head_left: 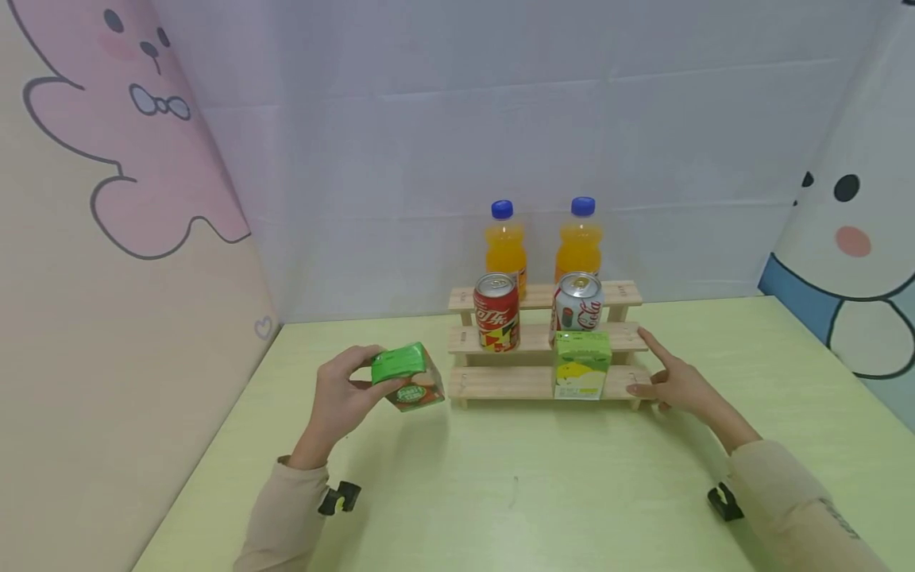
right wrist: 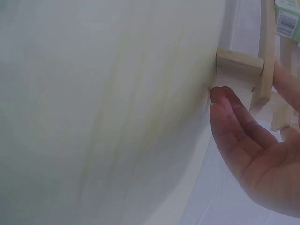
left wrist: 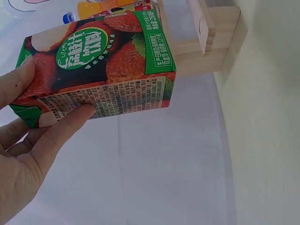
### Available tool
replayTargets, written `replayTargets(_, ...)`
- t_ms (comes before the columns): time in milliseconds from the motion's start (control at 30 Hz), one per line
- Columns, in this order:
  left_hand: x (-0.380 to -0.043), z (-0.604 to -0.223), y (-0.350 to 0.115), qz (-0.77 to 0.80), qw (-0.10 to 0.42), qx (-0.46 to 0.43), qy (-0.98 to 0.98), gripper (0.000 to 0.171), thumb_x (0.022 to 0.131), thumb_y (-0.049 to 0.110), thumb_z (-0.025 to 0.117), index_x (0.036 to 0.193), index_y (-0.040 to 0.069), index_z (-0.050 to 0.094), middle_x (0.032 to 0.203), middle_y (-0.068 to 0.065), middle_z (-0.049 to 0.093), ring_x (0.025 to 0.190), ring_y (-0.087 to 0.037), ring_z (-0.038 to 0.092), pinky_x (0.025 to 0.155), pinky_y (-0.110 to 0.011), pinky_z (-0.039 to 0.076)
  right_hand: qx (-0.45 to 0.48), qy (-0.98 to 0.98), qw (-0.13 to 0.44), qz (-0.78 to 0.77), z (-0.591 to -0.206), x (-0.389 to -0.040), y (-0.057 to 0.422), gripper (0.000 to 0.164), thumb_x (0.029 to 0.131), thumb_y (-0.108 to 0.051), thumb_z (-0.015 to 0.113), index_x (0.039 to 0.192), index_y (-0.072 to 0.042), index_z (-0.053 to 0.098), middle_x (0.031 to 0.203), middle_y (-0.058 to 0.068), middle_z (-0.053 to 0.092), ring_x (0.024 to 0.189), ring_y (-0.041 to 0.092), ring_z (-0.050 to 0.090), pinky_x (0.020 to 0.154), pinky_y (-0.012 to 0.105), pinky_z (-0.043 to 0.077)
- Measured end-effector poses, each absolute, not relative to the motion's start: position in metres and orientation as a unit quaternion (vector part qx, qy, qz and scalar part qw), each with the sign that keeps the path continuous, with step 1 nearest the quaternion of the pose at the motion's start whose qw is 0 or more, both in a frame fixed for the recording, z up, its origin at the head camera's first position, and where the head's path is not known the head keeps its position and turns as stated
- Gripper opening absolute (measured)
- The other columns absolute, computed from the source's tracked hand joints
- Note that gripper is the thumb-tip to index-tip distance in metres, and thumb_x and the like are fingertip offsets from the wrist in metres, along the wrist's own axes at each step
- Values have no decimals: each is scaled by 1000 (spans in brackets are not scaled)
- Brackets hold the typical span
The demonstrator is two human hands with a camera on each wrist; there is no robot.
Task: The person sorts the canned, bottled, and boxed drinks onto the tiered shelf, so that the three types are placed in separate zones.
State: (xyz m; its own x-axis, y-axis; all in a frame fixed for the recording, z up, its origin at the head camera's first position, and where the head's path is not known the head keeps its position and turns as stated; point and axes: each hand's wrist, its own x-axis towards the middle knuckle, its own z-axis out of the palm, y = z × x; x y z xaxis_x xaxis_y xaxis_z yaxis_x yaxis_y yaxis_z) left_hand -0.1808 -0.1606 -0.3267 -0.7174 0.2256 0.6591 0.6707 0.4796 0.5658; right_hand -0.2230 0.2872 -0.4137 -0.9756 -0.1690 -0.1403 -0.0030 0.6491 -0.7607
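My left hand (head_left: 345, 397) holds a lychee juice box (head_left: 409, 380), green on top with red fruit on its sides, tilted in the air left of a three-step wooden rack (head_left: 500, 384). In the left wrist view, thumb and fingers grip one end of the juice box (left wrist: 89, 70). My right hand (head_left: 679, 387) grips the rack's right end, thumb on the lowest step and index finger stretched to the middle one. The right wrist view shows curled fingers (right wrist: 239, 131) by the rack's end support (right wrist: 239, 70). Their full contact is partly hidden.
On the rack's bottom step, to the right, stands a green-yellow lemon drink box (head_left: 582, 367). A red cola can (head_left: 496, 314) and a silver-white cola can (head_left: 577, 306) occupy the middle step. Two orange drink bottles (head_left: 505, 246) with blue caps stand on top, before a white cloth backdrop (head_left: 429, 159).
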Motion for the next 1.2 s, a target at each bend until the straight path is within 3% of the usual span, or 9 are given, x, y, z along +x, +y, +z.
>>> replayTargets(333, -186, -323, -144, -444, 247, -296, -809, 31, 63, -10, 76, 91, -10, 62, 85, -20, 62, 77, -32, 62, 53, -19, 52, -56, 904, 94, -413, -413, -224, 287, 100, 82, -26, 68, 146, -24, -9, 84, 19, 61, 57, 19, 54, 54, 35, 47)
replayTargets(667, -191, -320, -127, -460, 232, -314, -798, 30, 65, -9, 75, 92, -11, 62, 85, -20, 62, 78, -33, 62, 53, -19, 52, -55, 899, 98, -422, -410, -222, 286, 99, 83, -26, 67, 145, -26, -10, 67, 10, 55, 54, 19, 51, 52, 34, 45)
replayTargets(1000, -199, -321, -109, -473, 216, -311, -795, 31, 66, -8, 75, 93, -12, 61, 88, -21, 62, 81, -33, 61, 55, -20, 52, -52, 900, 96, -423, -410, -221, 287, 99, 83, -25, 67, 145, -28, -9, 63, 8, 50, 53, 18, 50, 52, 33, 45)
replayTargets(1200, -203, -323, -98, -484, 208, -320, -788, 32, 67, -7, 75, 95, -13, 61, 91, -22, 61, 83, -33, 61, 56, -21, 53, -53, 901, 97, -420, -411, -221, 287, 99, 83, -26, 67, 145, -27, -9, 68, 9, 54, 54, 18, 51, 53, 34, 45)
